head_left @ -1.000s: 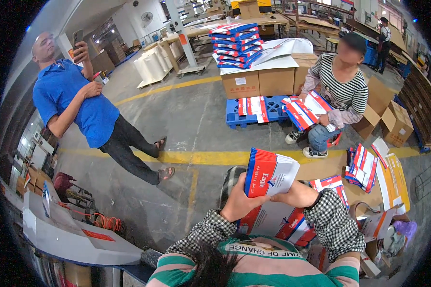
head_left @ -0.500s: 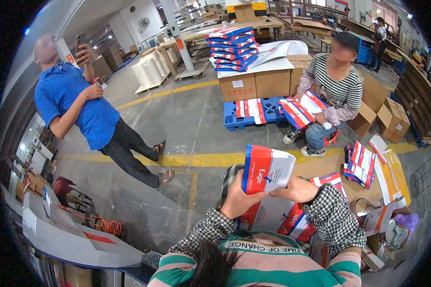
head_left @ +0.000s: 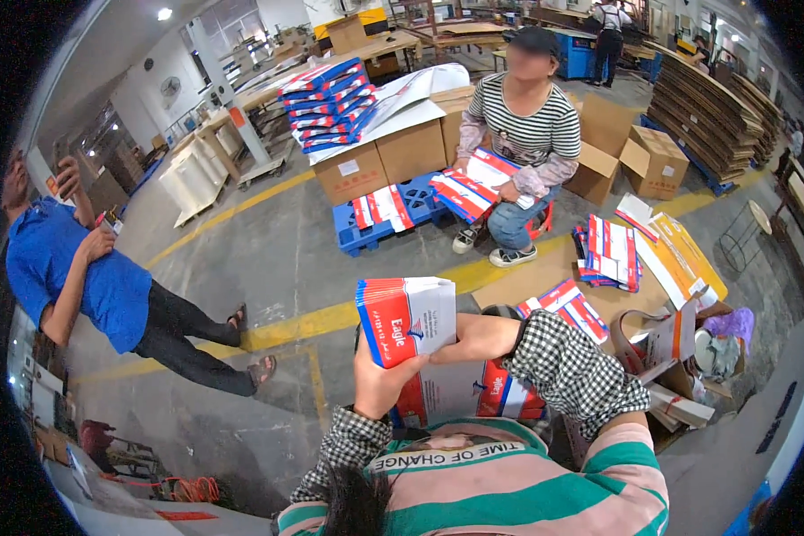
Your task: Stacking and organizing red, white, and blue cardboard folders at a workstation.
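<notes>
A thick stack of flat red, white and blue printed sleeves [head_left: 408,317] is held up before my chest, its top edge slightly fanned. My left hand [head_left: 378,382] grips the lower left corner, thumb across the front. At the lower right, my right hand [head_left: 478,339] is closed on the same stack, with its thumb pressed near the edge; its other fingers are partly hidden. Below, on my lap, lie larger printed sheets [head_left: 451,393] in the same colours, partly covered by my hands and the stack.
Opposite, a seated person [head_left: 527,125] in a striped top holds similar printed pieces. More piles [head_left: 609,255] lie on cardboard to the right. Beyond stand cartons [head_left: 411,147] topped with stacked packs [head_left: 330,103], beside a blue pallet [head_left: 357,237]. A person in blue [head_left: 80,268] stands left, holding a phone.
My view has swung right, so the surroundings appear farther left. Both hands keep hold of the stack, which now looks a little more square to me.
</notes>
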`<state>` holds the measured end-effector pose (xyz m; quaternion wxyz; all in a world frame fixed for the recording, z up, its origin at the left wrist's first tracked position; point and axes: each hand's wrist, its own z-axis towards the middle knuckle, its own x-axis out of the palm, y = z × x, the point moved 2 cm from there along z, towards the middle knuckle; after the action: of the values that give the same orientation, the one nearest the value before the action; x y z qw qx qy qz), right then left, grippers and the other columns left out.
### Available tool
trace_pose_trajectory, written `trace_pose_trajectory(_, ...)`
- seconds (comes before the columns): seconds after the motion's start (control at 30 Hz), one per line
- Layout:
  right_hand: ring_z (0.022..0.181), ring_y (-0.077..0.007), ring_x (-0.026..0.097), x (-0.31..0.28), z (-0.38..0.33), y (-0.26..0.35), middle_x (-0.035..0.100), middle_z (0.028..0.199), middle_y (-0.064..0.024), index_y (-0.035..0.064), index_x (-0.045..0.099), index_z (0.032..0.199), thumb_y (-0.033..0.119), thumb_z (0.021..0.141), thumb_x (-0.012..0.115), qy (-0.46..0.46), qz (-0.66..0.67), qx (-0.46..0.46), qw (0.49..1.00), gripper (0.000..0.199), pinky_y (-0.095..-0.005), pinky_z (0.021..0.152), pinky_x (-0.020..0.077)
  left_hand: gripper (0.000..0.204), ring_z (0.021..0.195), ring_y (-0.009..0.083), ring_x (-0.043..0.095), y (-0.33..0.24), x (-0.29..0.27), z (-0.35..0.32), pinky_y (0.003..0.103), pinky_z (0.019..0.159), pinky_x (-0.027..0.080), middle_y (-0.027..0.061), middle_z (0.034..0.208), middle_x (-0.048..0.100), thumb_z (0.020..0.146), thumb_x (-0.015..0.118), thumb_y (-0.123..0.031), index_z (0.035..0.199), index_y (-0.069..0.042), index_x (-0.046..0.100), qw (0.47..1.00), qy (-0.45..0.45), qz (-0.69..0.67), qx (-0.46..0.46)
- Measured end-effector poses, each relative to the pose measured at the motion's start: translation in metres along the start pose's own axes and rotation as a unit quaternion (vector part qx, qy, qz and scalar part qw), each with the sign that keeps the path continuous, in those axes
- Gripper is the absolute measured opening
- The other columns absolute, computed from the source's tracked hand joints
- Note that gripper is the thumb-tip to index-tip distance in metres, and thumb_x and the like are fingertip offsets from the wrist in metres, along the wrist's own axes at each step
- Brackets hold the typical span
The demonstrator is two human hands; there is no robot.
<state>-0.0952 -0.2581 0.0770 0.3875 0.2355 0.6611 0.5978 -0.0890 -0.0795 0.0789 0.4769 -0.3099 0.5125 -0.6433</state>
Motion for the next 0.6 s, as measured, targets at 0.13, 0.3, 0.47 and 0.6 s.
trace_pose_trajectory(0.13,0.101,-0.0206,0.054,0.008,0.0,-0.004,0.058,0.109,-0.0147,0.0015,0.051,0.115,0.018,0.08,0.059,-0.035,0.054,-0.01,0.998,0.039,-0.034,0.09,0.0409,0.061,0.095,0.0168,0.054,-0.011,0.002,-0.001,0.031,0.083,0.045,0.0082,0.106,0.054,0.063,0.074,-0.004,0.115,-0.002,0.042,0.998,-0.011,0.037,0.046)
trace_pose_trajectory(0.3,0.103,-0.021,0.052,0.014,-0.005,0.013,0.057,0.11,-0.0135,0.0022,0.051,0.114,0.013,0.08,0.059,-0.016,0.019,-0.02,0.999,0.037,-0.0343,0.09,0.041,0.071,0.097,0.0197,0.055,0.018,-0.003,-0.017,0.032,0.083,0.045,0.0132,0.106,0.054,0.062,0.078,-0.012,0.119,0.002,0.038,0.993,-0.079,0.078,0.039)
trace_pose_trajectory(0.47,0.102,-0.0198,0.053,0.019,-0.01,0.026,0.056,0.109,-0.0119,0.0016,0.048,0.116,0.006,0.078,0.057,-0.014,0.017,-0.027,0.999,0.039,-0.033,0.088,0.043,0.07,0.094,0.0192,0.056,-0.006,0.001,-0.024,0.032,0.081,0.046,0.0145,0.104,0.055,0.063,0.078,-0.014,0.117,0.004,0.038,0.991,-0.073,0.098,0.061)
trace_pose_trajectory(0.6,0.104,-0.02,0.052,0.026,-0.017,0.025,0.056,0.111,-0.0114,0.0012,0.048,0.115,0.003,0.08,0.056,-0.05,0.033,0.02,0.998,0.036,-0.0329,0.089,0.0426,0.061,0.09,0.018,0.057,-0.008,0.004,-0.028,0.031,0.078,0.047,0.0131,0.098,0.057,0.065,0.076,-0.011,0.111,0.003,0.04,0.992,-0.069,0.096,0.051)
